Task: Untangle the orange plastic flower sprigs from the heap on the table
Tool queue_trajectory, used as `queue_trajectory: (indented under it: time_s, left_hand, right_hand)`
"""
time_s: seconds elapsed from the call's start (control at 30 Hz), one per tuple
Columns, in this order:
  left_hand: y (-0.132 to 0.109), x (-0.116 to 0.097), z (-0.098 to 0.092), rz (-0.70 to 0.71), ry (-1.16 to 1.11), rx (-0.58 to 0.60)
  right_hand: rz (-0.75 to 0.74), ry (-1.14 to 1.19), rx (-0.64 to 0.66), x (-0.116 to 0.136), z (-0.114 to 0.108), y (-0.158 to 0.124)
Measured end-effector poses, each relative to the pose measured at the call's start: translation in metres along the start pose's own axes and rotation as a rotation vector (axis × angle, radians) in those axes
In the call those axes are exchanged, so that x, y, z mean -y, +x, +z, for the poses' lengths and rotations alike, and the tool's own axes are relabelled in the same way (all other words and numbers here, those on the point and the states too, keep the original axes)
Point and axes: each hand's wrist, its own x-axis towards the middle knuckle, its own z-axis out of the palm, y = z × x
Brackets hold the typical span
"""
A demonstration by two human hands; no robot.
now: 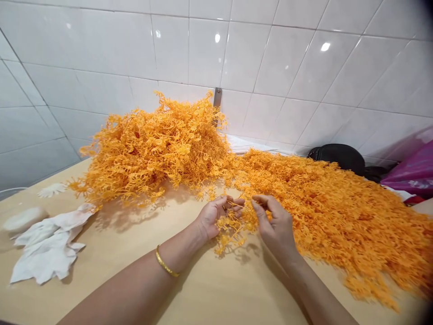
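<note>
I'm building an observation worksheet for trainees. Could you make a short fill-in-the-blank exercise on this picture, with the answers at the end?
1. The left grip holds a small sprig whose colour is ____.
2. A gold bangle circles the ____ arm.
3. The wall behind the table is covered in pale ____.
4. The flatter pile spreads toward the picture's ____ edge.

Missing words: orange; left; tiles; right.

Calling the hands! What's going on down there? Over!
Left hand holding lacy, branching, orange plastic-looking sprig. Right hand curled close by, grip unclear. Tall, bushy orange heap beyond; nothing visibly blocking.
</note>
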Motion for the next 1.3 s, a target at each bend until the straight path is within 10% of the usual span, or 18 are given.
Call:
queue_trajectory:
  time_s: [0.17,0.37,0.97,1.3]
  left_hand:
    - [0.001,0.001,-0.003,-0.032,0.02,0.022]
    - [0.001,-0.001,-0.004,-0.033,0.052,0.094]
    - [-0.005,0.006,0.005,0.202,0.32,-0.013]
    - [-0.005,0.016,0.004,0.326,0.428,-0.005]
  right_hand:
    - [-0.155,-0.112,0.384,0.008,0.009,-0.003]
    - [-0.183,-0.182,0.5,0.0,0.01,-0.001]
    - [0.533,0.766,0.213,-0.018,0.009,0.004]
    - [0.535,0.73,0.162,-0.014,0.015,0.0]
